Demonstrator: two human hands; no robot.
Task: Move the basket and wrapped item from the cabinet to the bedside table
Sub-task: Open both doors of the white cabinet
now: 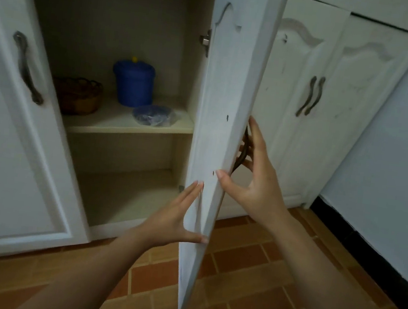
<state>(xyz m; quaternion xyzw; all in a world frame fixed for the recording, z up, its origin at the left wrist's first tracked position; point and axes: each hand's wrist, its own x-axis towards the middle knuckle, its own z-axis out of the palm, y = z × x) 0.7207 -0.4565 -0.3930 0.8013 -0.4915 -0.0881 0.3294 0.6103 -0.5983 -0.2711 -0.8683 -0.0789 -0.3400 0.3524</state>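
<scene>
A brown woven basket (79,95) sits at the left of the cabinet's middle shelf (124,125). A blue item wrapped in clear plastic (153,115) lies at the shelf's front right. The white cabinet door (225,121) stands swung out towards me, edge on. My left hand (177,217) lies flat with straight fingers against the door's inner face near its edge. My right hand (255,171) is on the outer side, fingers by the dark door handle (241,153) and thumb at the door's edge; its grip on the handle is partly hidden.
A blue lidded tub (133,82) stands at the back of the shelf behind the wrapped item. The left door (17,116) is open too. Closed white cabinet doors (313,95) stand to the right. The floor (247,275) is orange tile.
</scene>
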